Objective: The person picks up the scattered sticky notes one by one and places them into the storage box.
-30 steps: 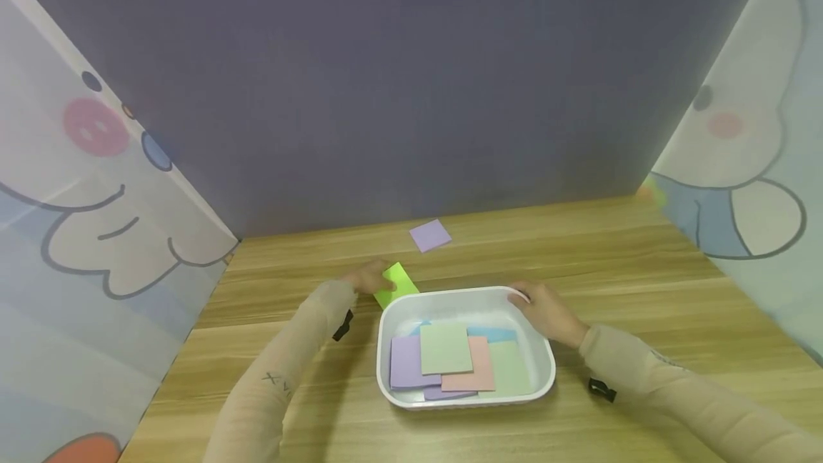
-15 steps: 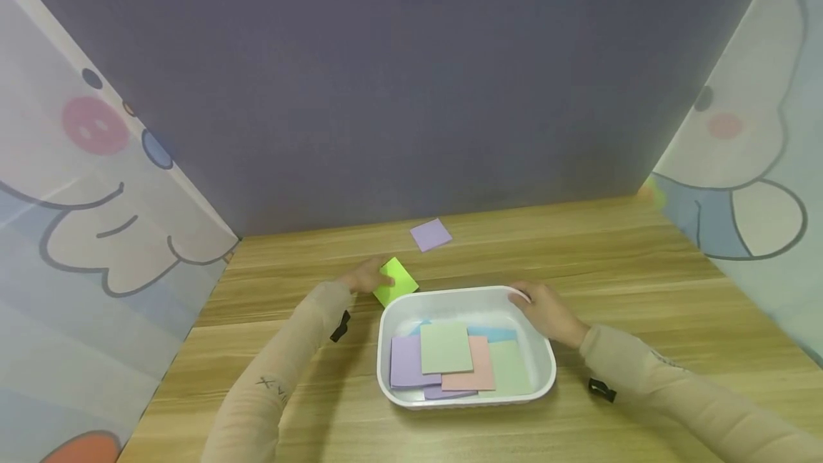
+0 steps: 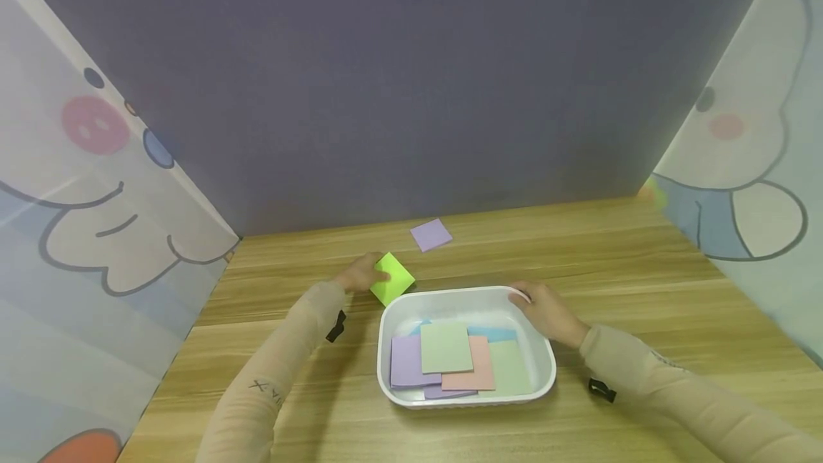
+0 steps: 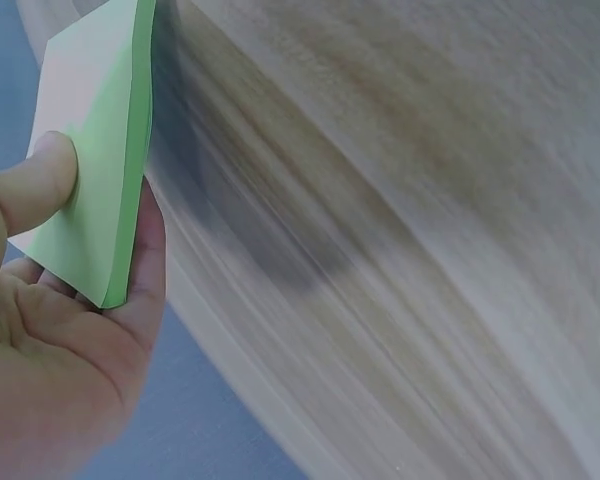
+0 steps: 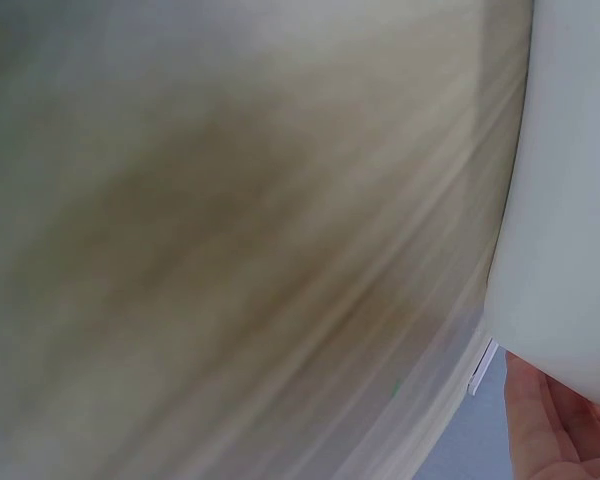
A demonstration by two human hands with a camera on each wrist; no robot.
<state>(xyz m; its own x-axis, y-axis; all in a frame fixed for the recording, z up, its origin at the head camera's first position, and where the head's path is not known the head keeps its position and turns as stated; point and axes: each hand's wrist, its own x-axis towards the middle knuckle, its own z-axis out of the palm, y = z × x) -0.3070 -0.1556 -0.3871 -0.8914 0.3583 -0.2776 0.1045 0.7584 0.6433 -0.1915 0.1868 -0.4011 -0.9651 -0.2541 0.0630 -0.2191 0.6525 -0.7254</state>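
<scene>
My left hand (image 3: 361,274) pinches a bright green sticky note pad (image 3: 396,280), thumb on one face and fingers behind it. Close up in the left wrist view, the pad (image 4: 100,170) is tilted up above the wooden surface. My right hand (image 3: 549,313) grips the far right corner of a white plastic basin (image 3: 463,306). Fingers (image 5: 540,420) show against the basin's outer wall in the right wrist view. Inside lie several sticky note pads: a pale green one (image 3: 445,347) on top, a pink one (image 3: 482,370), a purple one (image 3: 411,363), and blue ones partly covered.
A lone purple sticky note pad (image 3: 431,235) lies on the wooden table (image 3: 579,249) behind the basin. A dark grey panel (image 3: 411,91) rises at the table's back edge. Cartoon-printed sheets (image 3: 96,249) flank both sides.
My left hand has drawn slightly left and away from the basin, and the green sticky note pad has turned and shifted with it. The right hand and basin stay put.
</scene>
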